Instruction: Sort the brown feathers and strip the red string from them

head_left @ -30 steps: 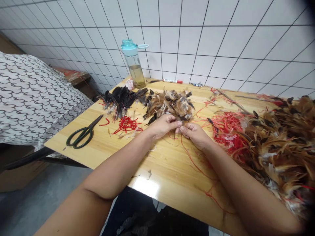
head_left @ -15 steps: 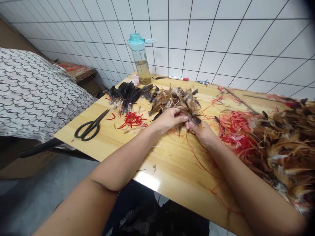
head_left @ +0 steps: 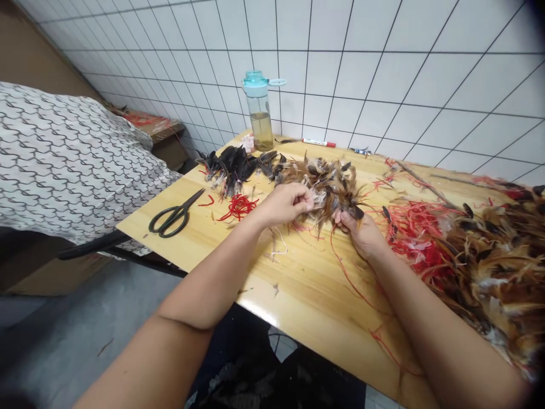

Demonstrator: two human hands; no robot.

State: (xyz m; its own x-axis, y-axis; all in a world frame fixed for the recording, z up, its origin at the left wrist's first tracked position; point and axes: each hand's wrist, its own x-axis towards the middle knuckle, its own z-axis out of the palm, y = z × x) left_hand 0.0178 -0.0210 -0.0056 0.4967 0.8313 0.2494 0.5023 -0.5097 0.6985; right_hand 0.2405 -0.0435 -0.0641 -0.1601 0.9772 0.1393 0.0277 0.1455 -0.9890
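Observation:
My right hand (head_left: 361,228) pinches a small bunch of brown and black feathers (head_left: 349,205) between thumb and fingers. A red string (head_left: 340,262) trails from below that hand across the table. To its left, my left hand (head_left: 290,203) is closed, fingertips pressed together at the pale quill ends of a pile of brown feathers (head_left: 313,170). Whatever those fingertips hold, if anything, is too small to make out. Bunches of black feathers (head_left: 235,165) lie behind and left of the left hand, and short red strings (head_left: 239,208) are heaped beside its wrist.
Black-handled scissors (head_left: 175,218) lie on the wooden table (head_left: 293,295) at the left. A water bottle (head_left: 260,116) and a red-capped marker (head_left: 318,142) stand and lie by the tiled wall. At right are tangled red strings (head_left: 415,227) and a large feather heap (head_left: 502,255). Patterned cloth (head_left: 76,165) hangs left.
My left hand has come away from the bunch in my right hand and moved left to the feather pile. My right hand keeps its hold. The view has shifted slightly.

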